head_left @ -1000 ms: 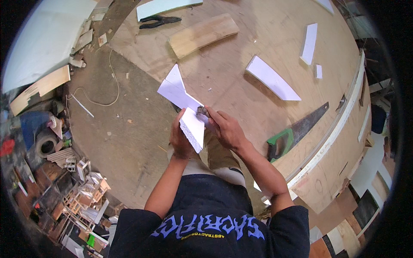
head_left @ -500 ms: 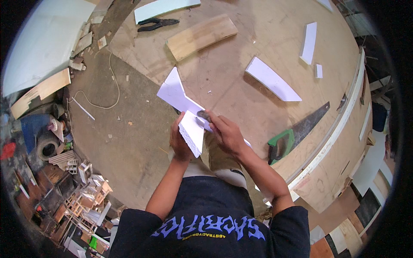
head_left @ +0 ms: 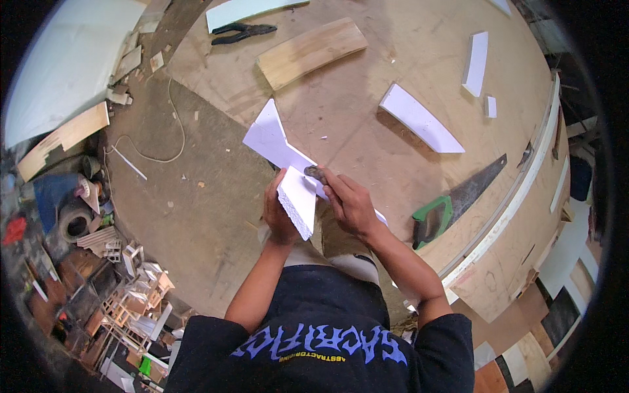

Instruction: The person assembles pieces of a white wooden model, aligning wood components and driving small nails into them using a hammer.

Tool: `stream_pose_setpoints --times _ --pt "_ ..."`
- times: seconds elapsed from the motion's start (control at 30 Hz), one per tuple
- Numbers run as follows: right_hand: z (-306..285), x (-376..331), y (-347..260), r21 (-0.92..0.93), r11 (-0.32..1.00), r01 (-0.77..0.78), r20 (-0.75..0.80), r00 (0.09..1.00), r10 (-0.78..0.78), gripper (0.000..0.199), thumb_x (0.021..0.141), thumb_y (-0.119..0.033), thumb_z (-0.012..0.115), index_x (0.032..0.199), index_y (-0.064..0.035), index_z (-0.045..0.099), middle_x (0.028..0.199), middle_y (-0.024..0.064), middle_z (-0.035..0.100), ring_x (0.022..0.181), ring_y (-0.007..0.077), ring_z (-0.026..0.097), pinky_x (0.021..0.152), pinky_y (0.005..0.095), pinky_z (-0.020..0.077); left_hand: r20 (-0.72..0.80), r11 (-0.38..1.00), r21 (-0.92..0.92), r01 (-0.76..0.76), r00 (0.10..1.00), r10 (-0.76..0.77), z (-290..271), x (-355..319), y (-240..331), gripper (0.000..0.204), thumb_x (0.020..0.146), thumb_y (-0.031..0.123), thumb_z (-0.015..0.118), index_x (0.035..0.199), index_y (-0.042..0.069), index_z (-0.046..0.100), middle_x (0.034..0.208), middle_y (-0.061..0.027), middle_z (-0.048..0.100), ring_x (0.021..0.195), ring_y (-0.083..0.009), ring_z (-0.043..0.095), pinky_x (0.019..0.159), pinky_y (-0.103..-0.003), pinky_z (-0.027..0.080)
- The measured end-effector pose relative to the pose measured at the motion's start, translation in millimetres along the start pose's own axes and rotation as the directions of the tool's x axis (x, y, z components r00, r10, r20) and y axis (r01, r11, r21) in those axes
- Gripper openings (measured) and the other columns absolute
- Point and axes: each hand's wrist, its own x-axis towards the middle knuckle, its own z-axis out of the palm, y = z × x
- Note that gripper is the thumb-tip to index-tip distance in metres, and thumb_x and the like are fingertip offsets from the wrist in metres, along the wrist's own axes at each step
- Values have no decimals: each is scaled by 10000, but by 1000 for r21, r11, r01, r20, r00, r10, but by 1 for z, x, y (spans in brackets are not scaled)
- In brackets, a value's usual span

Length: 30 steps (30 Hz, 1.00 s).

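The plywood work surface (head_left: 367, 105) fills most of the view, sound and flat, with bare ground (head_left: 190, 216) along its left edge. On it, well apart from the hands, lie a wooden board (head_left: 311, 52), a handsaw with a green handle (head_left: 458, 200), a pair of dark pliers (head_left: 239, 33) and several white offcuts, the largest a slanted strip (head_left: 419, 118). The piece in hand is a white foam panel (head_left: 272, 134) of irregular outline, raised above the surface edge in front of the person's chest, one end pointing away, the near end (head_left: 298, 200) showing a rough, granular cut face. The left hand (head_left: 278, 213) wraps that near end from below, fingers closed on it. The right hand (head_left: 347, 203) is closed round a small dark tool (head_left: 316, 173) whose tip rests on the panel's face; what kind of tool it is cannot be told. Judgement: the panel is very light and fairly stiff for its weight, but brittle and easily dented; the crumbly edge suggests it will shed beads and snap if bent or pinched hard. Best held flat-handed across the broad face near the working point, as the left hand does, not by the thin far corner. Its surface is not slippery.
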Motion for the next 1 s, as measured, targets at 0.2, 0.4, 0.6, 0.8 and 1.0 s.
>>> stream_pose_setpoints --times 0.2,0.4,0.6,0.8,1.0 --pt "0 2 -5 19 999 29 -36 999 -29 464 1018 -139 644 1474 -103 569 1010 210 674 862 413 688 731 487 563 11 989 121 -86 996 85 -4 6 6 762 832 198 891 1449 11 486 1385 -192 634 1192 -373 666 1001 -442 556" --pt "-7 0 -10 -40 999 -15 -12 1000 15 455 1014 -132 652 1460 -82 579 1001 209 676 845 401 688 717 483 561 -64 1000 -25 -4 998 3 4 2 -4 734 790 242 913 1377 -27 564 1273 -163 672 1141 -293 687 972 -405 557" --pt "-6 1 -13 -2 1000 10 -78 997 -10 461 1015 -122 647 1469 -85 580 979 203 681 824 391 696 707 466 568 47 996 90 -9 999 5 -6 3 6 728 846 214 877 1424 6 487 1400 -207 631 1209 -390 659 1017 -469 548" --pt "-5 1 -13 -4 1000 -1 -61 998 1 456 1014 -113 646 1464 -80 582 984 200 684 827 381 701 711 457 571 0 996 76 -44 999 44 -4 5 6 768 812 260 906 1411 -7 506 1352 -196 645 1173 -367 670 985 -452 559" --pt "-4 1 -8 -4 1000 7 -65 998 -7 455 1011 -105 644 1460 -70 582 973 207 677 826 390 691 709 462 564 -31 999 -2 40 999 -40 2 -1 -2 770 788 301 917 1384 -27 558 1277 -166 663 1143 -309 685 981 -400 558"
